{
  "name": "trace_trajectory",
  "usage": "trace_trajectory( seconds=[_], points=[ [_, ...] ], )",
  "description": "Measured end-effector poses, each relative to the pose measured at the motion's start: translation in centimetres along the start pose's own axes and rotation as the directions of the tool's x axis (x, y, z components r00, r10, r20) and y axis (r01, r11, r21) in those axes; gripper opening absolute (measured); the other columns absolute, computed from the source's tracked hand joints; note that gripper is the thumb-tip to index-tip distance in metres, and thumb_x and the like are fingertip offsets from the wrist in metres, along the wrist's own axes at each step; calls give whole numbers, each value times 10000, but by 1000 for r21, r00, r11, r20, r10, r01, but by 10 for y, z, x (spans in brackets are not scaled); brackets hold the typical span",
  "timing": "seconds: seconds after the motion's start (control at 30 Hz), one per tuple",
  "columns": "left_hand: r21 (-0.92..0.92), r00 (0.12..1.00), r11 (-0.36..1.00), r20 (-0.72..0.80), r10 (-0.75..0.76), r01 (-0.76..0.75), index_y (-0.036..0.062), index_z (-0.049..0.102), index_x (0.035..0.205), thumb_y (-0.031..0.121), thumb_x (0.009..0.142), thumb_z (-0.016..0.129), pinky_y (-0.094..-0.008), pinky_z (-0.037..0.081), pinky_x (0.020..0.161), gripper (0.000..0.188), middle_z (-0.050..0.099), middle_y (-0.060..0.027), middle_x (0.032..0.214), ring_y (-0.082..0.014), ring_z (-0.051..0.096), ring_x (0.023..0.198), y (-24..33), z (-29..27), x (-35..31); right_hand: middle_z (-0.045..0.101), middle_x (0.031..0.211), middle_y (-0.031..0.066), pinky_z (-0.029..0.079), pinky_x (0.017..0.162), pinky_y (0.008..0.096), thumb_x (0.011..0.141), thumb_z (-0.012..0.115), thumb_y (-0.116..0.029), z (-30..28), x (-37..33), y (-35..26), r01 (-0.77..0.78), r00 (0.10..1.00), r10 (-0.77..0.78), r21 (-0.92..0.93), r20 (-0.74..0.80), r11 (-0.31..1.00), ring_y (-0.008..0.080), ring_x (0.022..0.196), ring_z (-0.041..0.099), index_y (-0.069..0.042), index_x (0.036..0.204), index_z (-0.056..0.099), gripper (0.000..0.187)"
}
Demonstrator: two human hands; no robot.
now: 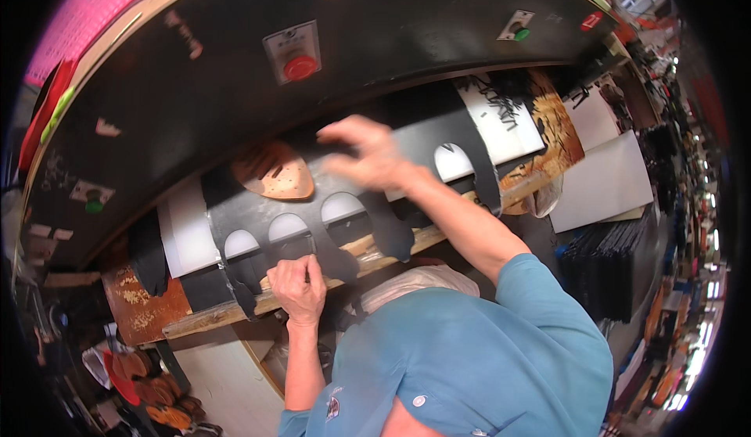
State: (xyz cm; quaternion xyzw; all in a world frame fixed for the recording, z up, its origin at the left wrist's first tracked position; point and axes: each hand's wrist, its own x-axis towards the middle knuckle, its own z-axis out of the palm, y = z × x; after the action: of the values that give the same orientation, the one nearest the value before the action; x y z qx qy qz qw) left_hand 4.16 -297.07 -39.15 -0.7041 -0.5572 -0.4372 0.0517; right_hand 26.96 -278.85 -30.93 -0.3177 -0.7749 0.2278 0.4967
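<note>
- Head view: the left hand [299, 290] is at the near edge of a black sheet [393, 233]. Its fingers are curled in close. I cannot tell if they pinch the sheet or only touch it.
- The right hand [366, 155] is up over the sheet, just beside a tan plate [291, 179]. Its fingers are spread and hold nothing I can see. They look smeary, so their tips are hard to make out.
- The tan plate is round at one end and lies on the sheet. Dark blurry marks cover part of it, and I cannot tell what they are.
- The black sheet lies across the counter [184, 328]. It has curved holes with white showing in them. The left hand hides a bit of its near edge.
- A white board [501, 124] with black scraps on it pokes out at the right. The sheet hides where it goes.
- A blue shirt [469, 351] blocks the bottom, and the picture cuts it off.
- Far-off things at the round rim are too bent and small to name.
</note>
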Motion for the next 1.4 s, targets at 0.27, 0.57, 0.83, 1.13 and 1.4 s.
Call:
trace_trajectory(
  seconds=[0.27, 0.57, 0.83, 1.13, 1.4],
  points=[
    [120, 996, 993, -87, -14, 25, 46, 702, 828, 61, 922, 757, -435, 440, 711, 110, 678, -101, 773, -307, 618, 722, -5, 9, 1, 658, 702, 20, 480, 650, 298, 1051, 679, -281, -271, 8, 34, -293, 498, -2, -170, -867, 941, 96, 673, 580, 2, 895, 713, 325],
    [185, 989, 974, -94, -116, 132, 88, 701, 756, 251, 990, 743, -473, 464, 691, 288, 660, -123, 688, -353, 633, 690, 9, 12, 8, 583, 681, 96, 479, 667, 382, 1018, 734, -217, -171, -148, 22, -527, 726, 408, -68, -553, 847, 152, 652, 525, -15, 822, 639, 297],
    [249, 994, 962, -8, -110, 108, 82, 722, 707, 297, 944, 790, -449, 467, 715, 327, 673, -109, 686, -312, 657, 715, 9, 2, 12, 698, 704, 72, 475, 724, 419, 963, 759, -189, -123, -171, 19, -34, 992, -52, -654, -112, 756, 306, 664, 670, -81, 804, 705, 200],
    [197, 998, 978, 2, -64, 62, 75, 707, 686, 252, 932, 788, -428, 434, 755, 314, 667, -54, 687, -265, 646, 739, 4, 6, 6, 718, 742, 114, 471, 753, 419, 993, 720, -200, -113, -177, 30, -164, 984, 99, -544, -147, 823, 333, 689, 676, -61, 841, 723, 206],
    [157, 995, 983, -20, -96, 98, 72, 687, 672, 211, 908, 798, -442, 427, 773, 295, 640, -67, 687, -281, 629, 750, 14, 1, -26, 721, 765, 146, 495, 718, 430, 998, 729, -229, -116, -207, 23, -352, 936, 315, -438, -157, 827, 330, 681, 645, -54, 910, 762, 199]
  ],
)
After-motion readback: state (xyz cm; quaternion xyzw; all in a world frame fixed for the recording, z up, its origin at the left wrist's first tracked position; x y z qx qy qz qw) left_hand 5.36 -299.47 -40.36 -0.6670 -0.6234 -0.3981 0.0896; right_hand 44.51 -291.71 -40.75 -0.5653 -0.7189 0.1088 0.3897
